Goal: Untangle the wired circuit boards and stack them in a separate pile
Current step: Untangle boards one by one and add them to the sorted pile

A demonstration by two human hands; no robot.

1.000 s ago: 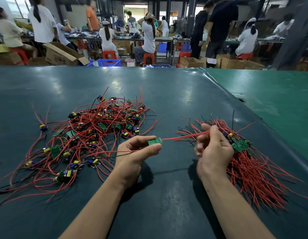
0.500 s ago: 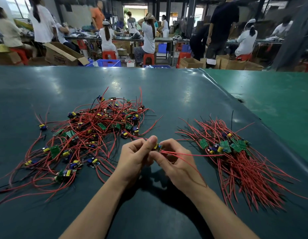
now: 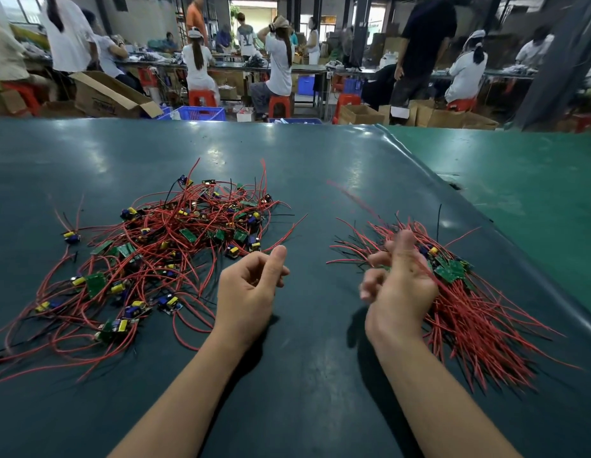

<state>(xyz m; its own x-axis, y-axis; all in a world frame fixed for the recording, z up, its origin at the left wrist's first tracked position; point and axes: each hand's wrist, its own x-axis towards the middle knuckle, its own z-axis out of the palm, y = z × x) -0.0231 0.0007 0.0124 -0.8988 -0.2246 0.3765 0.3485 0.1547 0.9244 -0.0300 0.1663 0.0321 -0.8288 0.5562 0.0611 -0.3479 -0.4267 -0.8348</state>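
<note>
Tangle (image 3: pixel 161 256) at left, many boards still knotted in red wire. Sorted pile (image 3: pixel 469 299) at right, wires roughly parallel; looks under half done. Right hand (image 3: pixel 399 285) pinches a wire at the pile. Left hand (image 3: pixel 251 285) loosely curled, empty. Dark mat (image 3: pixel 304 375); busy workshop beyond.

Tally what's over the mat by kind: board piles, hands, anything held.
Tangled pile: 1
Sorted pile: 1
Hands: 2, left hand empty, right hand blurred
Wired board, apparently gripped by right hand: 1
Total: 5
</note>
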